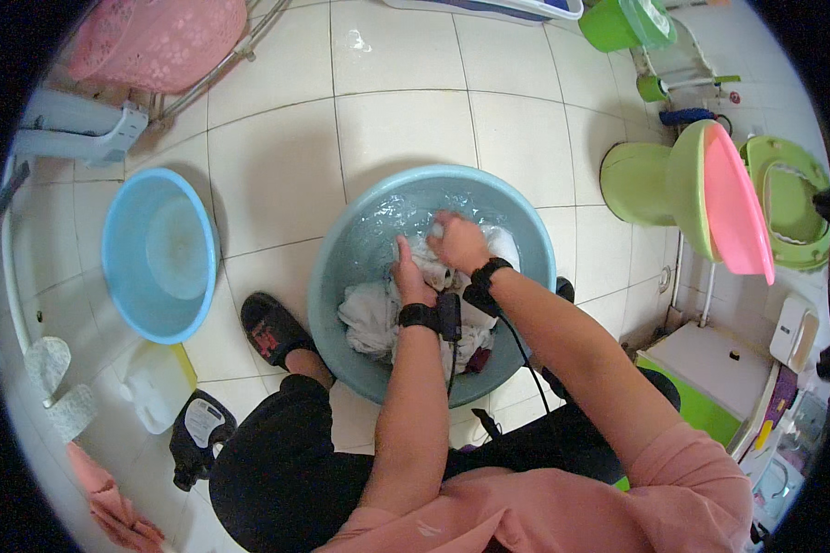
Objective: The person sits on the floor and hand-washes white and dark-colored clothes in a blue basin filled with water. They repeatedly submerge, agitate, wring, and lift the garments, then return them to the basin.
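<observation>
A large blue-grey plastic basin (415,181) stands on the floor between my feet, with water and wet white cloth (370,314) in it. My left hand (413,276) is low in the basin at the cloth's edge, thumb pointing up; its grip is partly hidden. My right hand (460,243) bends over a bunched light cloth in the middle, fingers curled and a little blurred, close to my left hand. More white cloth lies at the basin's right side. A dark red piece (478,360) shows near the front wall. Both wrists wear black straps with cabled devices.
A light-blue basin (126,256) stands on the left, near a white jug (153,387) and a black bottle (199,439). A pink basin (736,200) leans on a green pedestal at right. A pink basket (159,41) is at upper left. Tiled floor surrounds the large basin.
</observation>
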`<move>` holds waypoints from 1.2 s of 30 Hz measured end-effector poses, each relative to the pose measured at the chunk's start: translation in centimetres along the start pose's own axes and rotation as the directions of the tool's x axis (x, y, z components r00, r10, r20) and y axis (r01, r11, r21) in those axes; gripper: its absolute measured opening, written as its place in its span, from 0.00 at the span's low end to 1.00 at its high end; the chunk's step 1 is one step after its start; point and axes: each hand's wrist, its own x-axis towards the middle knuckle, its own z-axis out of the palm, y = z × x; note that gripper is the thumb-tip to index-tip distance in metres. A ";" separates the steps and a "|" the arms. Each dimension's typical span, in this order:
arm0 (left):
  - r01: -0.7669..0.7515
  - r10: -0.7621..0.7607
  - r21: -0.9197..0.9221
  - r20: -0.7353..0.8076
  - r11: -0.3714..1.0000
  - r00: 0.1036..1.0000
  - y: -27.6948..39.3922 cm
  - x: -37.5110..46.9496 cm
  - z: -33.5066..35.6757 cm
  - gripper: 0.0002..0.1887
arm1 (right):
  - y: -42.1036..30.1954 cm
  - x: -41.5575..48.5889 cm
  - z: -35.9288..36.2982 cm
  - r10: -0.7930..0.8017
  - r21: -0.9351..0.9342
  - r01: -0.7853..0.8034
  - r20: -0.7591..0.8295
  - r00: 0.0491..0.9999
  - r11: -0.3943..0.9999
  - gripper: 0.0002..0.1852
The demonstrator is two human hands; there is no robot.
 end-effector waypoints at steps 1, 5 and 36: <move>0.021 -0.021 -0.001 0.033 1.000 0.999 0.0 0.4 -0.2 0.34 | -0.3 -0.3 -0.4 -0.076 0.091 0.072 0.036 0.996 0.993 0.19; -0.013 0.013 -0.014 -0.021 1.000 1.000 0.4 0.8 -0.6 0.27 | -1.9 -2.5 -1.6 -0.171 0.326 0.119 0.135 0.976 0.938 0.16; -0.002 0.001 -0.059 -0.021 0.998 1.000 -0.1 -0.8 0.7 0.27 | -0.4 1.0 -0.4 0.058 0.014 -0.058 -0.078 0.995 0.998 0.24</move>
